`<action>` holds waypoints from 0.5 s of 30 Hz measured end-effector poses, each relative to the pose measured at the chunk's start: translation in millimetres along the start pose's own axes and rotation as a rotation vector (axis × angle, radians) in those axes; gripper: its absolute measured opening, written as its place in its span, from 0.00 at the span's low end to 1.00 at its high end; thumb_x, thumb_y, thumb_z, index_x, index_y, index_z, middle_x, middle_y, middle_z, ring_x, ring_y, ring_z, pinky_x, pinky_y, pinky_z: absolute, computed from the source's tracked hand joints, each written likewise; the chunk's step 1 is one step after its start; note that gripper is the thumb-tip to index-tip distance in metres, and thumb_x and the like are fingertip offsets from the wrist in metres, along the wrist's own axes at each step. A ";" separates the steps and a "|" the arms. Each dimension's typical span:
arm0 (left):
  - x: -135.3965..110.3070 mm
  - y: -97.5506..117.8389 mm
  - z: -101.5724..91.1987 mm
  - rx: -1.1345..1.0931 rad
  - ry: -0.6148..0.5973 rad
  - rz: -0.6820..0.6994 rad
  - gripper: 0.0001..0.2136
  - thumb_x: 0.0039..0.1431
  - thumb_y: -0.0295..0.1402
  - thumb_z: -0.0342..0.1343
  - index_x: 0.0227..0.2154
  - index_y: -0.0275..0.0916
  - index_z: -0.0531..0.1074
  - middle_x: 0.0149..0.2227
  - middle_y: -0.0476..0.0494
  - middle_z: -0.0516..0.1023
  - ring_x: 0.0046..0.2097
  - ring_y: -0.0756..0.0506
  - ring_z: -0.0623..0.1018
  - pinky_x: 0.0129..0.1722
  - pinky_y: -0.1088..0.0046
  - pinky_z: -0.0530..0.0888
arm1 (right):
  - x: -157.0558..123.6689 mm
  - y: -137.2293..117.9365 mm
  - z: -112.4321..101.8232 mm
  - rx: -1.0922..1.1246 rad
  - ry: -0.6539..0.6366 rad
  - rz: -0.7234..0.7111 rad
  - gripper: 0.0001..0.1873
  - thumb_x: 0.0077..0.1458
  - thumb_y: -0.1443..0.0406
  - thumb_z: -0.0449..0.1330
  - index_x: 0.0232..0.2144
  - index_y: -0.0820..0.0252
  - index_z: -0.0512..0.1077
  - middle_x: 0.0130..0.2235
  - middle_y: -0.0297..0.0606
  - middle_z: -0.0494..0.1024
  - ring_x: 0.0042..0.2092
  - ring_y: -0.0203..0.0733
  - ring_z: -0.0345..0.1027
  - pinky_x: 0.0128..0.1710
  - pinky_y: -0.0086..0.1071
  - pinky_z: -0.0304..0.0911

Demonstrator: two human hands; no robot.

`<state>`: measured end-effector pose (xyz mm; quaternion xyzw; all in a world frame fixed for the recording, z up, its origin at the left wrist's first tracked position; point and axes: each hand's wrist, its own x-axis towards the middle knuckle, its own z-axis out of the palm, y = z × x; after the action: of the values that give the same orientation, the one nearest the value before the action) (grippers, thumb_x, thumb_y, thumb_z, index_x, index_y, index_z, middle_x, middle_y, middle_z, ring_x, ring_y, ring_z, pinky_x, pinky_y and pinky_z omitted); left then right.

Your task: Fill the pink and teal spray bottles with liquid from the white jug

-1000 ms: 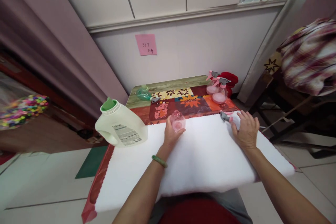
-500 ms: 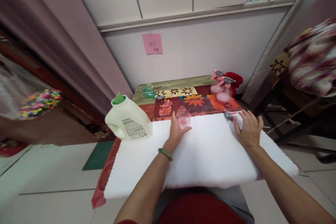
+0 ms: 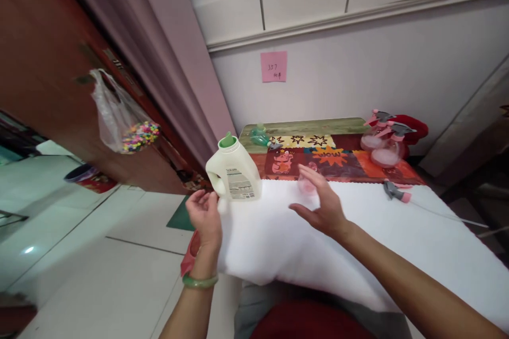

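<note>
standing on white cloth (image 3: 278, 233): jug (image 3: 243, 172) | behind table (image 3: 318, 125): wall (image 3: 338, 74) with pink note (image 3: 273, 67)

The label (image 3: 240, 184) on the pale jug (image 3: 233, 165) is too small to read, while the pink note (image 3: 273, 67) above and right of it says "357" over unclear handwriting and the orange burst (image 3: 331, 156) to its right reads "WOW".

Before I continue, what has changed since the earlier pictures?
The left hand let go of the clear pink bottle and moved left beside the cream plastic jug. The right hand moved left from the grey-pink spray head to the bottle; contact is unclear. Jug and spray head stayed put.
</note>
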<state>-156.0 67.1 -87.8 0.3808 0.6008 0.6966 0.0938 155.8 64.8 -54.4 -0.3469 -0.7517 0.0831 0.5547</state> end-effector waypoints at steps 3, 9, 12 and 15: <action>17.7 0.1 -26.4 -0.004 0.101 -0.119 0.18 0.53 0.41 0.64 0.43 0.39 0.68 0.37 0.48 0.73 0.39 0.47 0.77 0.48 0.61 0.75 | 45.3 -12.9 52.4 0.233 -0.083 0.239 0.45 0.52 0.51 0.70 0.67 0.52 0.58 0.65 0.49 0.68 0.65 0.59 0.64 0.63 0.54 0.63; 13.5 -5.2 -59.3 -0.022 0.164 -0.273 0.18 0.47 0.39 0.67 0.39 0.38 0.70 0.35 0.49 0.75 0.36 0.47 0.79 0.46 0.61 0.75 | 114.1 -16.1 129.6 0.310 -0.237 0.456 0.62 0.38 0.50 0.77 0.69 0.56 0.52 0.70 0.53 0.60 0.69 0.62 0.56 0.67 0.55 0.55; 16.1 -6.7 -69.3 -0.036 0.196 -0.286 0.18 0.47 0.36 0.67 0.40 0.39 0.68 0.39 0.51 0.74 0.35 0.49 0.79 0.45 0.62 0.76 | 131.4 -17.3 150.0 0.304 -0.240 0.516 0.65 0.36 0.53 0.78 0.69 0.58 0.50 0.68 0.54 0.63 0.68 0.61 0.58 0.66 0.54 0.55; 23.5 -5.6 -74.8 -0.050 0.218 -0.300 0.18 0.47 0.34 0.67 0.40 0.39 0.67 0.41 0.51 0.73 0.35 0.50 0.78 0.45 0.63 0.76 | 138.6 -16.5 156.2 0.260 -0.290 0.538 0.56 0.37 0.54 0.78 0.64 0.58 0.59 0.61 0.51 0.73 0.63 0.59 0.66 0.62 0.52 0.60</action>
<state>-222.2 25.1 -82.2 0.2066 0.6398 0.7269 0.1402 -10.5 178.1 3.6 -0.4440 -0.6874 0.3703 0.4395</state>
